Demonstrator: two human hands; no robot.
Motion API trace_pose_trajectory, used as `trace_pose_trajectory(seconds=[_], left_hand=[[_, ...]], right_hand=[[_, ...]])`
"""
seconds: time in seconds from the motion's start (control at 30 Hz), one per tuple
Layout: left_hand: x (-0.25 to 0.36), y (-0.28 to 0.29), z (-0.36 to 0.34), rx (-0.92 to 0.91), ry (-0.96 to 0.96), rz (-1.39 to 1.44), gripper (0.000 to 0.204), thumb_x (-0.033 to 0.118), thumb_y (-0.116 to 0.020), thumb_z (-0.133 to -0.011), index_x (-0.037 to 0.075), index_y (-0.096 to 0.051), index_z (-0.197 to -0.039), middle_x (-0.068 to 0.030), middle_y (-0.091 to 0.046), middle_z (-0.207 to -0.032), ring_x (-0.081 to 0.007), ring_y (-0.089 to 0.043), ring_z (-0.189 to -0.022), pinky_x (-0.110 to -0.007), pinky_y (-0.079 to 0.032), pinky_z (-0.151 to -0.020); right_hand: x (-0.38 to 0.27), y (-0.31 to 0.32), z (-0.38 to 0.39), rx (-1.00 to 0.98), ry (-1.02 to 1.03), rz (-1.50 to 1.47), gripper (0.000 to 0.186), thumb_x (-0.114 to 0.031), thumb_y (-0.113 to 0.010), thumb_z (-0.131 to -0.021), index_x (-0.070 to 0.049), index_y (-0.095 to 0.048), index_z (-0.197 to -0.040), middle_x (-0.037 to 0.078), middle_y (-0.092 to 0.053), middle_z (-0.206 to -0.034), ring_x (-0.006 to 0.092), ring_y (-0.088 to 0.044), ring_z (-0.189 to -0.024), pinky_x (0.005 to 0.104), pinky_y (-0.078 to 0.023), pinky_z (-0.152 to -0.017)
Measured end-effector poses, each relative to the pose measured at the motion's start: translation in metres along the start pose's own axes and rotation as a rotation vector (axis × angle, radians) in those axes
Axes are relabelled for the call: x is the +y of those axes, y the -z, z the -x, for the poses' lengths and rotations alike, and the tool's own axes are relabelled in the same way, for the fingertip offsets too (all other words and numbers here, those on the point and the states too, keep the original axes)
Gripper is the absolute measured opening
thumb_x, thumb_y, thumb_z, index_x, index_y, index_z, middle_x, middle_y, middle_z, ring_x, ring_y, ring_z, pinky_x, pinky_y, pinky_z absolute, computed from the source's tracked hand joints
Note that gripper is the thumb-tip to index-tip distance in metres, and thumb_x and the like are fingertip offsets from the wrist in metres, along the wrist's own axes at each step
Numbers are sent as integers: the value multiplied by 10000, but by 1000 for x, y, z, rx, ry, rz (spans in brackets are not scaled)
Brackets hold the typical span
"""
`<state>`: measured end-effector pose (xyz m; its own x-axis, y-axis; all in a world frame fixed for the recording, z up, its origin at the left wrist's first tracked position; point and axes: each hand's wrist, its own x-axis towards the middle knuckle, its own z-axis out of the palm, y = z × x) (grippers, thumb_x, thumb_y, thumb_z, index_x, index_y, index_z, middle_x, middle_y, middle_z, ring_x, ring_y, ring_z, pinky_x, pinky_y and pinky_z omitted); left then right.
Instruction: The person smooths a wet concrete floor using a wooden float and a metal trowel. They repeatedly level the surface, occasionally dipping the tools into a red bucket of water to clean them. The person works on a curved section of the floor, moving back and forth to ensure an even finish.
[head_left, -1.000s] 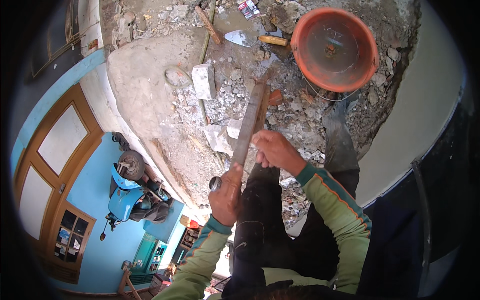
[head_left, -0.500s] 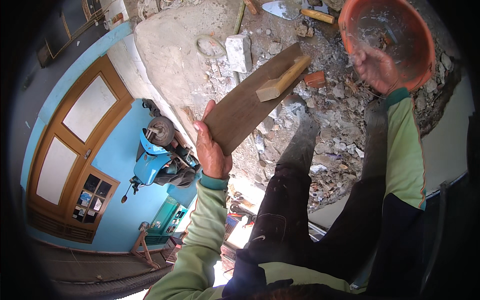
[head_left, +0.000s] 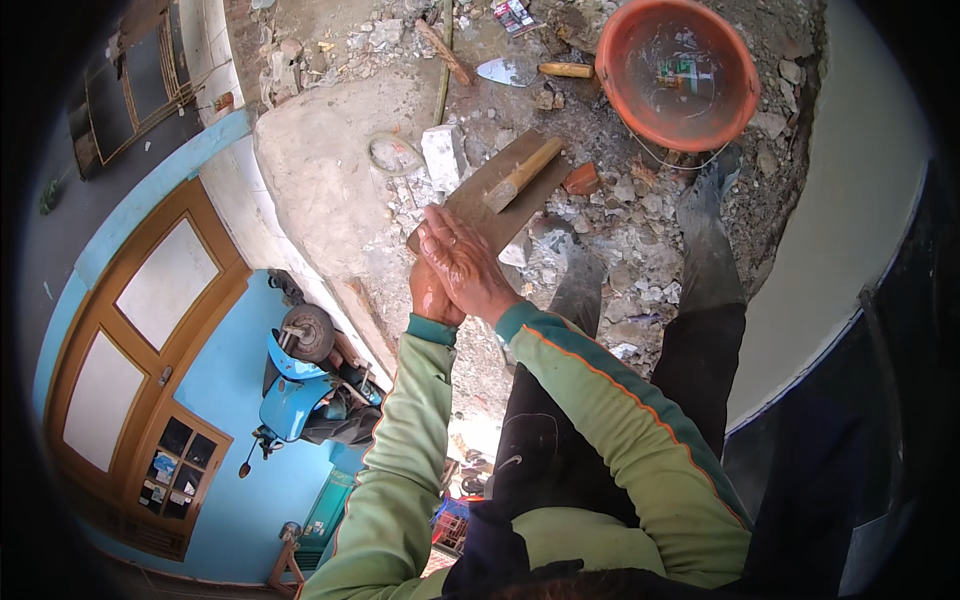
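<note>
A flat wooden plastering float [head_left: 520,205] with a pale wooden handle [head_left: 523,176] slants away from my hands above the rubble. My left hand [head_left: 432,293] is closed at the float's near end, its fingers mostly hidden behind the right hand. Across the left hand lies my right hand [head_left: 467,268], wet, with fingers stretched out and nothing in it. Beside the float are a white block [head_left: 444,157] and a red brick piece [head_left: 581,179]. An orange basin [head_left: 612,85] of water with a wire handle stands at the upper right.
A pointed trowel [head_left: 507,71] with a wooden handle lies left of the basin. A thin hose loop [head_left: 375,154] rests on the concrete. Broken rubble [head_left: 640,215] surrounds my feet. A blue motor scooter [head_left: 295,400] stands by the blue wall at left, near a wooden door [head_left: 235,265].
My right hand has left the basin and come over to lie on my left hand. The float sits lower and looks more foreshortened. The view has shifted, showing the whole basin.
</note>
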<state>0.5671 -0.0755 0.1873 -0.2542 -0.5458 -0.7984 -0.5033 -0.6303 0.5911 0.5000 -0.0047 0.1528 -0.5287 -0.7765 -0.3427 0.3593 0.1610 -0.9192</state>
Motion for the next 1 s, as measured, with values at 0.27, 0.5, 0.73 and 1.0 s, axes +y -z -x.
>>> trace_pose_trajectory(seconds=[0.27,0.5,0.73,1.0], left_hand=[[20,31,76,124,61,-77,455,207,-579,-1021,-28,-514,-1406,-139,-637,-1286,-227,-680,-1083,-348,-584,-915],[64,39,164,19,-32,-573,367,115,-589,-986,-101,-614,-1282,-147,-718,-1148,-196,-663,-1034,-317,-514,-900],[72,23,164,-486,-692,-1543,541,-6,-679,-767,64,-676,-1303,-190,-685,-1262,-405,-696,-1111,-374,-600,-802],[-8,14,104,-246,-700,-1737,490,94,-672,-785,229,-715,-1254,-70,-624,-1368,-366,-540,-1299,-643,-325,-1102]], right_hand=[[-14,7,25,-96,129,667,745,-622,-372,-1036,-28,-523,-1459,161,-526,-1504,334,-417,-1448,548,-208,-1194],[34,10,24,-47,-127,517,719,-579,-494,-1007,-59,-472,-1503,220,-431,-1560,390,-423,-1435,564,-295,-1150],[171,71,-13,312,-413,-17,745,-174,-584,-1010,-34,-179,-1619,281,-408,-1528,329,-501,-1371,469,-387,-1156],[186,166,-12,197,-352,530,232,-164,-617,-944,-42,-686,-1128,176,-671,-1093,363,-654,-1050,453,-517,-944]])
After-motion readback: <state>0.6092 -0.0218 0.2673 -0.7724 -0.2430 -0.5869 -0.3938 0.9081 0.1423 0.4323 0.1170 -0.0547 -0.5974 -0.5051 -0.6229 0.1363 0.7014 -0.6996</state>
